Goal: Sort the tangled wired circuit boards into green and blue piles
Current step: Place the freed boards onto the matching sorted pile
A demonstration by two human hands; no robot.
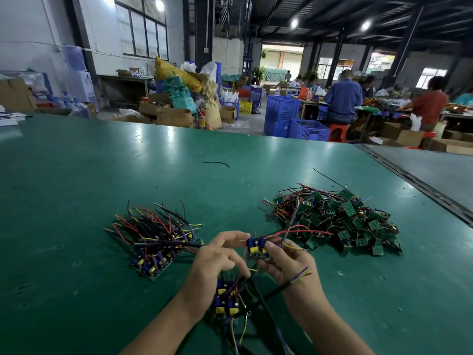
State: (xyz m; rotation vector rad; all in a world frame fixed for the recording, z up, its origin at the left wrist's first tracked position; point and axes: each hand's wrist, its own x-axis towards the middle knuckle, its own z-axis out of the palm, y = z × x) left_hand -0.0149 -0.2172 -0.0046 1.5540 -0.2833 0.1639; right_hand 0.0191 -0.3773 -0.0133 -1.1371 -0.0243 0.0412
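Workshop: a large hall lay behind the bench, with crates, sacks, cartons and seated workers at far tables.
Table [76, 201]: a green mat covered the work surface.
Green pile [337, 221]: a heap of green boards lay to the right of the hands and further from the person, with its wires tangled.
Blue pile [156, 242]: a bundle of boards with blue and yellow parts lay to the left, just beside the left hand, with its wires fanned away from the person.
Loose cluster [225, 298]: several blue-part boards lay between the forearms, below the hands and not yet sorted.
Left hand [220, 254]: its curled thumb and forefinger pinched the left edge of the held board.
Right hand [286, 260]: its fingers were clenched on the right edge of the same board, and a sheathed cable crossed its wrist.
Held board [257, 248]: it was raised between both sets of fingertips and carried blue and yellow parts, so its place is judged to be the blue pile.
Red leads [307, 230]: these ran right from the held board onto the near edge of the green pile.
Governing relation: the destination lay leftward and nearer the left hand, while the leads trailed the opposite way and could snag on the green pile.
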